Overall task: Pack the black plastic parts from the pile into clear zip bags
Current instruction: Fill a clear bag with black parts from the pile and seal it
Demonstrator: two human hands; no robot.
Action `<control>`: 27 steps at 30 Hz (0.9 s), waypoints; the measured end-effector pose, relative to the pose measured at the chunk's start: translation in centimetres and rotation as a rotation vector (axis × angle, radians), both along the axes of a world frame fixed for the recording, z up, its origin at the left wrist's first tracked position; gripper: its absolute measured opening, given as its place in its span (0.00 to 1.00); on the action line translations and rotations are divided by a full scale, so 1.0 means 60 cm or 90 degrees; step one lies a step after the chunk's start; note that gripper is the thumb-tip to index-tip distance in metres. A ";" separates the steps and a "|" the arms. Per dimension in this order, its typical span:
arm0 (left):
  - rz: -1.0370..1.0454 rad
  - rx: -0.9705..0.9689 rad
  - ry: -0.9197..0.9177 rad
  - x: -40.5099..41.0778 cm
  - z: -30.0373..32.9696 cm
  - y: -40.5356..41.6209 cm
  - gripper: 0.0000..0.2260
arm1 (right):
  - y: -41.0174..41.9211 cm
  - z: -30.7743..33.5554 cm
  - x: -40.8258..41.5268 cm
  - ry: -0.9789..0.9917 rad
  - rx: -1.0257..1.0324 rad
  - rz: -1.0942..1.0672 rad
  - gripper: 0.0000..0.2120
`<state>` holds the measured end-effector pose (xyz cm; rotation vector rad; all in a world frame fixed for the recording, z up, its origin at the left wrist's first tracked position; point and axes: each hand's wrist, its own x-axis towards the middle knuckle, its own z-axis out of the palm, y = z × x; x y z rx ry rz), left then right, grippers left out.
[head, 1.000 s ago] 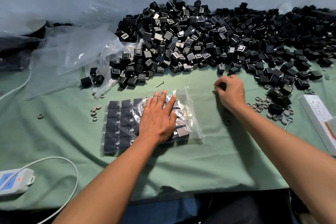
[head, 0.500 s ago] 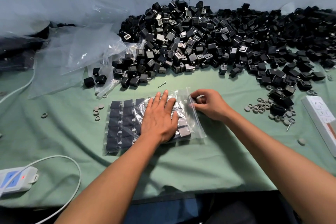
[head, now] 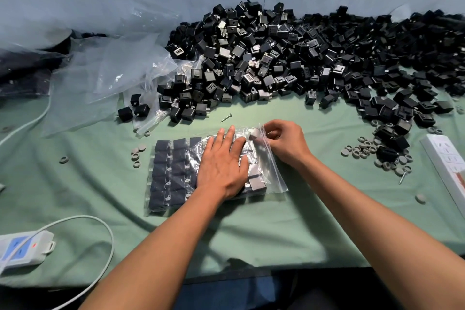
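Your left hand (head: pixel 221 166) presses flat on the bag (head: pixel 166 171) lying lengthwise across the tabletop (head: pixel 251 229), while your right hand (head: pixel 284 142) pinches a part (head: pixel 254 133) at its right-end mouth.

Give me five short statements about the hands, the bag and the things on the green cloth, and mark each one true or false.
1. The left hand lies flat on the zip bag. True.
2. The right hand reaches into the pile of black parts. False: it pinches the bag's open edge.
3. The zip bag is empty. False: black parts lie in rows inside it.
4. A loose screw lies on the green cloth between pile and bag. True.
5. Grey rings lie only left of the bag. False: they lie on both sides.
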<state>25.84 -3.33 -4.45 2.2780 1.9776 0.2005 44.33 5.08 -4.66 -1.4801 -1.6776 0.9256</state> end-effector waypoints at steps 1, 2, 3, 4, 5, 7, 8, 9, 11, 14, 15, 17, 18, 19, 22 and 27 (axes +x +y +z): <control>0.000 0.001 -0.001 0.000 0.000 0.000 0.31 | -0.001 -0.004 -0.005 0.006 0.005 -0.021 0.17; 0.000 0.002 -0.003 0.001 0.000 -0.001 0.30 | -0.002 -0.009 -0.008 0.015 0.011 -0.035 0.17; 0.000 0.004 -0.006 0.001 0.000 -0.001 0.30 | -0.004 -0.012 -0.010 0.030 0.017 -0.037 0.17; 0.001 0.005 -0.009 0.001 0.000 -0.001 0.30 | -0.006 -0.015 -0.010 0.046 0.023 -0.028 0.16; 0.001 0.007 -0.010 0.001 0.000 -0.001 0.30 | -0.007 -0.017 -0.010 0.055 0.033 -0.013 0.16; 0.001 0.014 -0.015 0.000 -0.002 -0.001 0.29 | -0.010 -0.019 -0.007 0.046 0.061 0.016 0.16; 0.001 0.016 -0.016 0.000 -0.003 -0.001 0.29 | -0.011 -0.020 -0.006 0.038 0.071 0.028 0.16; 0.001 0.016 -0.015 0.000 -0.004 -0.001 0.28 | -0.012 -0.021 -0.005 0.032 0.079 0.037 0.15; 0.003 0.014 -0.013 0.001 -0.006 -0.001 0.29 | -0.014 -0.022 -0.005 0.022 0.096 0.052 0.14; 0.009 0.012 -0.003 0.002 -0.008 0.001 0.31 | -0.019 -0.021 -0.008 0.016 0.136 0.074 0.10; 0.011 0.008 0.000 0.002 -0.009 0.001 0.31 | -0.020 -0.021 -0.009 0.018 0.142 0.077 0.10; 0.011 0.001 0.003 0.003 -0.009 0.000 0.33 | -0.023 -0.020 -0.010 0.038 0.138 0.092 0.11; 0.010 0.002 0.000 0.003 -0.008 0.000 0.33 | -0.025 -0.020 -0.011 0.051 0.136 0.104 0.11; 0.010 0.005 -0.007 0.004 -0.007 -0.001 0.34 | -0.027 -0.019 -0.012 0.066 0.131 0.109 0.12; 0.014 0.015 -0.030 0.003 -0.004 -0.003 0.33 | -0.028 -0.018 -0.012 0.098 0.104 0.073 0.12; 0.045 0.018 -0.212 -0.003 0.014 -0.001 0.24 | -0.020 -0.019 -0.010 0.043 0.103 0.034 0.05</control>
